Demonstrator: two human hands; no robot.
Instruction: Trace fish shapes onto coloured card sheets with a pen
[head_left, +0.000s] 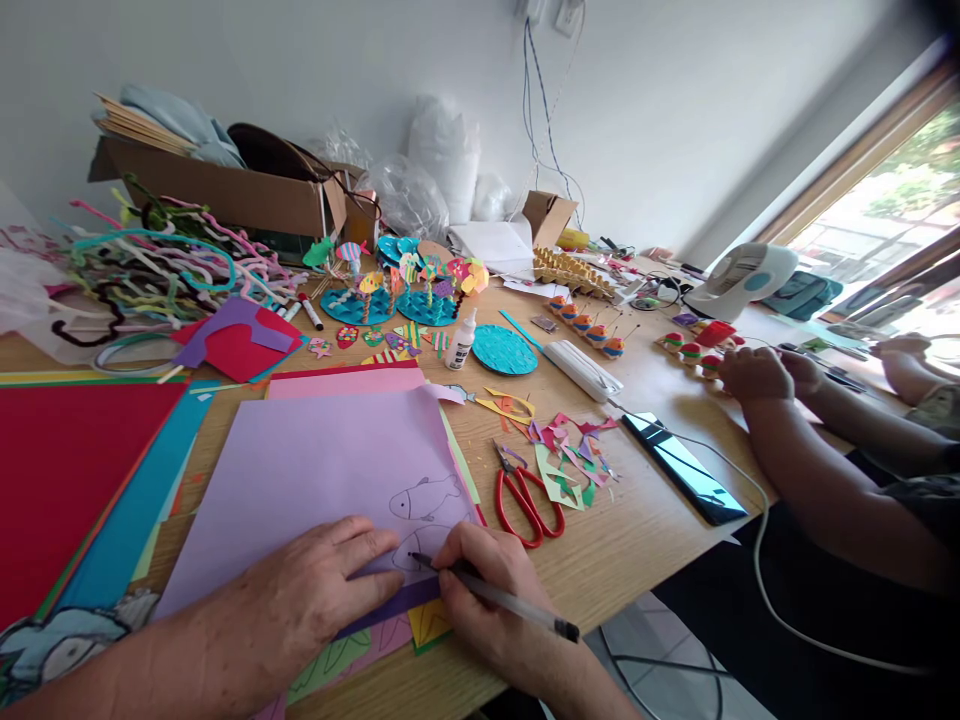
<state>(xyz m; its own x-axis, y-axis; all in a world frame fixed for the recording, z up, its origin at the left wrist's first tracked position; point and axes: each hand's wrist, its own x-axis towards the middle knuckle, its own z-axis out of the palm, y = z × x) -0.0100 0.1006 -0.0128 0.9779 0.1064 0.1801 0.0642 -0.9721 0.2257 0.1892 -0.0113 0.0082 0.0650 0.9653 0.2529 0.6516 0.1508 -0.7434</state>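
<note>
A sheet of purple paper lies on top of a stack of coloured papers in front of me. My left hand rests flat on its lower part, fingers stretched out. A pen with a clear barrel and black end is gripped in my right hand, its tip on the paper. Under the tip is a partly visible fish outline; a finished-looking fish drawing sits just above it. To the right of my right hand lie red-handled scissors.
Paper scraps, yellow-handled scissors, a glue bottle and a blue disc lie beyond. A phone with a cable is at right, near a co-worker's hands. Pipe cleaners and red paper are at left.
</note>
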